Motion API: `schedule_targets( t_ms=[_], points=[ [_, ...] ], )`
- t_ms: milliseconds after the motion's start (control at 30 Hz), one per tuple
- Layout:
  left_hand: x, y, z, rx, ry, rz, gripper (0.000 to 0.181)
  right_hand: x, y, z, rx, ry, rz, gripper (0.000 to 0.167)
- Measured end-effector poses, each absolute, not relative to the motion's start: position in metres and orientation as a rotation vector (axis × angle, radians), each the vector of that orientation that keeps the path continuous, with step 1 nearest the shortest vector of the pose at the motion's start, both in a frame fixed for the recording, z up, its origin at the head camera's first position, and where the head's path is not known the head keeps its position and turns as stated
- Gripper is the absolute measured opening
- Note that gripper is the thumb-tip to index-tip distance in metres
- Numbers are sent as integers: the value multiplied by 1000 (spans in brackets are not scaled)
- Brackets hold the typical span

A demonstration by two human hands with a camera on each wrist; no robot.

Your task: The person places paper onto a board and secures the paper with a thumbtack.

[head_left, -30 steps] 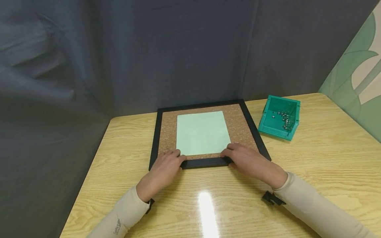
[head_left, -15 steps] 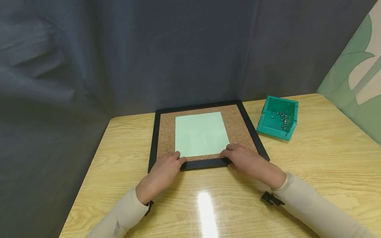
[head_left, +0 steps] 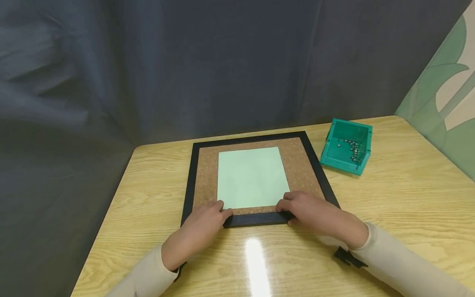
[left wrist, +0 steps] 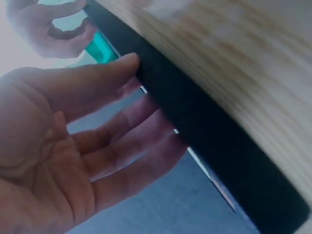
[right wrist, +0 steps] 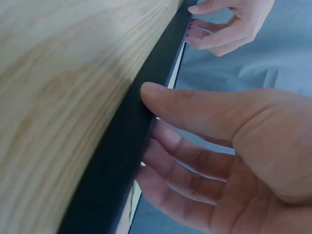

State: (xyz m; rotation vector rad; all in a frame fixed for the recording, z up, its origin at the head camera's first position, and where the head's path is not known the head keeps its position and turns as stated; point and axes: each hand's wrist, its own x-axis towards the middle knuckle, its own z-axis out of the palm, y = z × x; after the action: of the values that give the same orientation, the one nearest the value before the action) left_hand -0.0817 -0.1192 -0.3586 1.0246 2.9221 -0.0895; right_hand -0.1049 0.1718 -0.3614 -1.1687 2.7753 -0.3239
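While both hands are at work on its near edge, the corkboard (head_left: 208, 177) lies flat, cork side up, on the bench (head_left: 148, 198), extending away from the fingers toward the far side. The left hand (head_left: 205, 222) grips the black frame (head_left: 256, 219) near the near-left corner and the right hand (head_left: 311, 212) grips it toward the near-right, each with the thumb against the outer side and fingers curled over the top. The board appears longest left to right, its right end turned slightly farther away; foreshortening leaves its true proportions unclear. A pale green sheet (head_left: 253, 179) lies on the cork, squared roughly with the frame, its near corners close to the fingers. Beyond the right hand, a teal bin (head_left: 335, 159) holds small shiny pieces (head_left: 355, 152), mostly along its right side.
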Motion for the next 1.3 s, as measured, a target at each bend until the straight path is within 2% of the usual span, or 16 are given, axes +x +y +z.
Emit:
schedule_targets(
  t_ms=[300, 767, 900, 1100, 1300],
  points=[
    [-67, -114, -351, 1061, 2815, -87, 29, -92, 175, -348, -1154, 2640, -337, 34],
    [-65, -111, -347, 1040, 2798, -93, 31, -89, 173, -345, -1093, 2642, -280, 33],
    [-63, -113, -345, 1029, 2750, -43, 31, -87, 173, -345, -1147, 2606, -318, 33],
    [-63, -115, -341, 985, 2679, -1, 41, -87, 173, -346, -1181, 2561, -358, 34],
    [-66, -118, -333, 959, 2641, 33, 35, -87, 173, -342, -1157, 2562, -360, 26]
  ],
)
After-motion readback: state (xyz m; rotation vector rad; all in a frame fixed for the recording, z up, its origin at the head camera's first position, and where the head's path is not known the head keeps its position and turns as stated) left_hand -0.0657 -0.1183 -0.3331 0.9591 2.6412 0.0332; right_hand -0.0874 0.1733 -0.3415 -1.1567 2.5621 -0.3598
